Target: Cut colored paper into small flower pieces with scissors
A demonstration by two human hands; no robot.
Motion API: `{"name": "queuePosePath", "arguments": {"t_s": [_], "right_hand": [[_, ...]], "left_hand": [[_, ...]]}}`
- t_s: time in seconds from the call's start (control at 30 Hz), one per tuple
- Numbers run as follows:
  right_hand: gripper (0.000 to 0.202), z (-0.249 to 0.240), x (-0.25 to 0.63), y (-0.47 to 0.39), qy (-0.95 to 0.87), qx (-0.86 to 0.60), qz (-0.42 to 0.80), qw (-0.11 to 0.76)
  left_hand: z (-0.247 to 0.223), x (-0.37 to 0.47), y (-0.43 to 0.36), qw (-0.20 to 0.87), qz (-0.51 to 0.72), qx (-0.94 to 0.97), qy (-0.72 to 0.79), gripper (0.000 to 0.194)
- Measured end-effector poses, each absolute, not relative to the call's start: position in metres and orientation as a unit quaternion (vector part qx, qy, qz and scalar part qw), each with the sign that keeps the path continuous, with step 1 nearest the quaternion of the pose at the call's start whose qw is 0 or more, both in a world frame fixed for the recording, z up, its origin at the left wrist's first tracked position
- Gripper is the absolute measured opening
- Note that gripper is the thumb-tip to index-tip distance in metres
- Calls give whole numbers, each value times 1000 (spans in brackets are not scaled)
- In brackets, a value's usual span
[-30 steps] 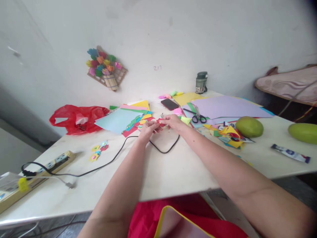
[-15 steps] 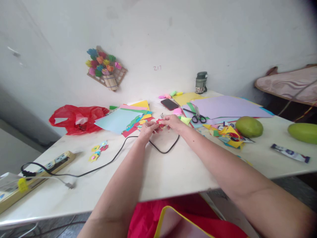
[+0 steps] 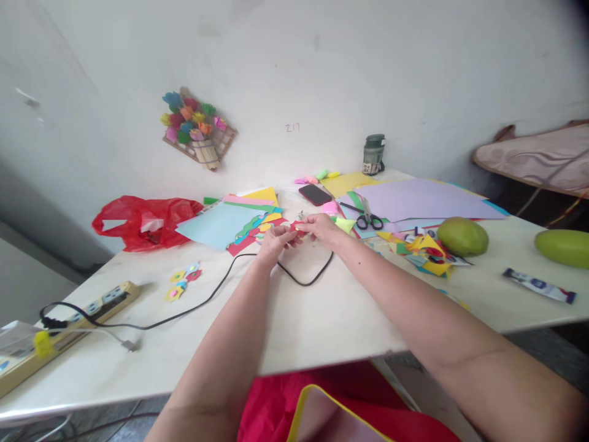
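Both hands meet over the middle of the table, pinching a small red paper piece with a tiny yellow spot on it. My left hand closes on its left side, fingertips pressed together. From the right, my right hand grips its other edge. Just behind the hands lie cut coloured paper pieces on a red sheet. Beyond the right hand are a bright pink lump and a yellow-green one. Finished-looking small paper flowers rest to the left. Fingers hide much of the held piece.
A black cable runs from a power strip under my forearms. Black-handled scissors lie on paper sheets at right. Nearby are a phone, paper scraps, green fruit, a tube and a red plastic bag.
Almost nothing differs. Both hands stay in place on the red paper piece, and the view has shifted very slightly.
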State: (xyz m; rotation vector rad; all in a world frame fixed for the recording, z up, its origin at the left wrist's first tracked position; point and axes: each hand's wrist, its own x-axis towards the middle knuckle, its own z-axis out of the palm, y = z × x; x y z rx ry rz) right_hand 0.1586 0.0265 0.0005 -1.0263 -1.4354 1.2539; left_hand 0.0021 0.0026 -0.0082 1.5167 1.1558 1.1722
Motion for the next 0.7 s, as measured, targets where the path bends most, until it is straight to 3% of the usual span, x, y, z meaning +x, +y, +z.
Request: {"name": "queuePosePath", "arguments": {"t_s": [0.43,0.7], "right_hand": [[21,-6,156,31,-589,-412,509,474],[27,-3,157,30,-585,-415,505,480]], "left_hand": [[-11,1,5,437,480,613,450,24],[-10,1,4,445,477,608,453,25]]}}
